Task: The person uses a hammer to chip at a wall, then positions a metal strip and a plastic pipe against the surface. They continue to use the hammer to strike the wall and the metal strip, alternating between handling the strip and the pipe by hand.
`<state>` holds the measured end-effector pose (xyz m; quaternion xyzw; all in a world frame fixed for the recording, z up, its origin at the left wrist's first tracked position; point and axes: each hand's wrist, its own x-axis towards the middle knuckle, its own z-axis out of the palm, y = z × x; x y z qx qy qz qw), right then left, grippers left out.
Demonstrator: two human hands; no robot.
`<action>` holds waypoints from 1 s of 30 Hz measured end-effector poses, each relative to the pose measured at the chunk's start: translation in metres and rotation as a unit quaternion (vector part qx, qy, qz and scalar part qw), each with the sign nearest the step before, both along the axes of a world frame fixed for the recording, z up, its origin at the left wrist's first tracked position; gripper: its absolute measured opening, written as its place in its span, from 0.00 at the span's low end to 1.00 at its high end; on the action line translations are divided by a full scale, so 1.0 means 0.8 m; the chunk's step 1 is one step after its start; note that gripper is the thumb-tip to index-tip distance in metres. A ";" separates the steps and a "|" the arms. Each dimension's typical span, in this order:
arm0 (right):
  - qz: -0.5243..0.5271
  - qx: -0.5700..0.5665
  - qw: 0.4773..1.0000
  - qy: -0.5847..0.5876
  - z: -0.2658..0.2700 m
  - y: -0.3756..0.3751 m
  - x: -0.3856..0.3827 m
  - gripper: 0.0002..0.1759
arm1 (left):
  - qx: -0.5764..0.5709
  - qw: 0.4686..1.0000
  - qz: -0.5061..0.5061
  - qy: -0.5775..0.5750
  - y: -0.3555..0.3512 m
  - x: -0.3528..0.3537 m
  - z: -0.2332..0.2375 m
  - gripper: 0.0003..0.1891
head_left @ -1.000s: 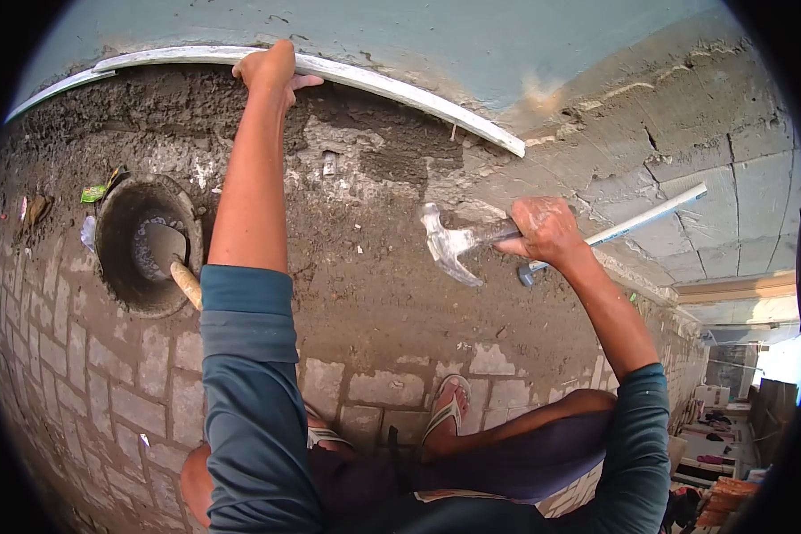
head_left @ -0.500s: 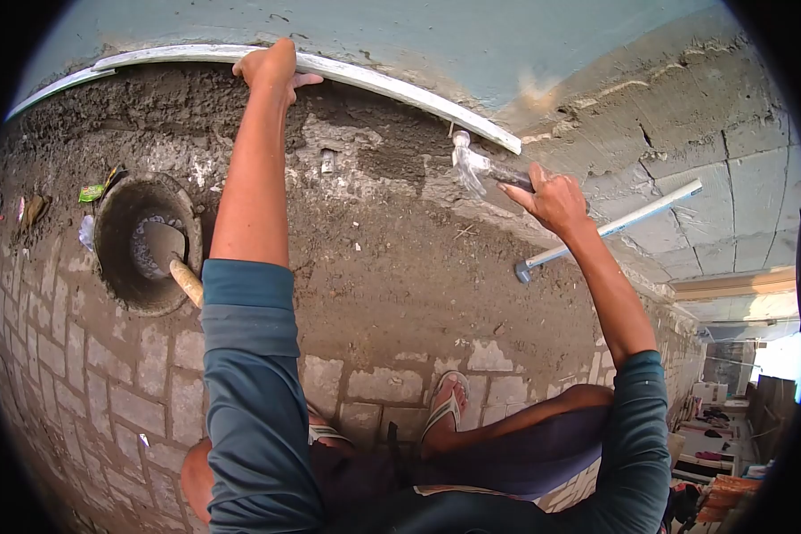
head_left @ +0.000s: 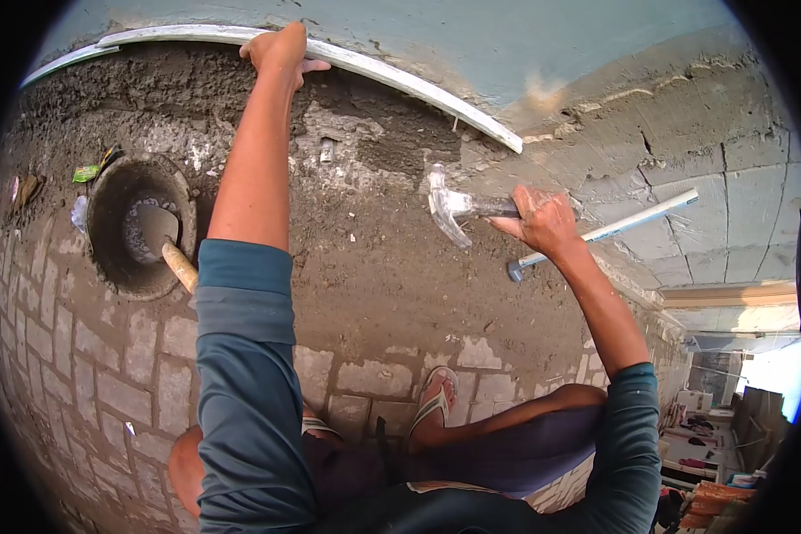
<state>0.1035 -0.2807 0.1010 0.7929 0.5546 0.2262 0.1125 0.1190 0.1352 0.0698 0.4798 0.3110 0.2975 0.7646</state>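
My left hand [head_left: 279, 52] grips a long white wooden strip [head_left: 392, 78] against the wall, fingers wrapped around its edge. Below the strip's right end, my right hand [head_left: 546, 218] is closed around the handle of a claw hammer [head_left: 451, 206]. The hammer's head is apart from the strip, with its claw pointing down in the picture. A thin nail [head_left: 456, 125] sticks out from the strip's lower edge near that end.
At left stands a round mortar bucket [head_left: 107, 258] with a wooden-handled trowel [head_left: 180, 265] in it. A white-and-blue pipe with a grey end [head_left: 632, 227] lies at right. Grey-blue wall [head_left: 472, 44] rises behind; paving bricks [head_left: 133, 356] lie nearer.
My right hand has drawn the hammer down, away from the strip and nail, and its head has turned. My left hand stays on the strip.
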 end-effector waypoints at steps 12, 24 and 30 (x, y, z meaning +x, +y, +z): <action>0.085 -0.018 0.996 0.036 0.008 0.016 -0.015 0.33 | 0.002 1.000 -0.015 -0.007 0.002 0.001 -0.003 0.51; 0.107 -0.033 0.993 0.039 0.027 0.007 0.015 0.30 | -0.005 1.000 -0.027 0.006 0.005 0.003 -0.002 0.48; -0.079 -0.059 0.994 -0.040 0.017 -0.004 0.004 0.32 | -0.019 1.000 -0.003 0.023 -0.001 -0.001 0.007 0.37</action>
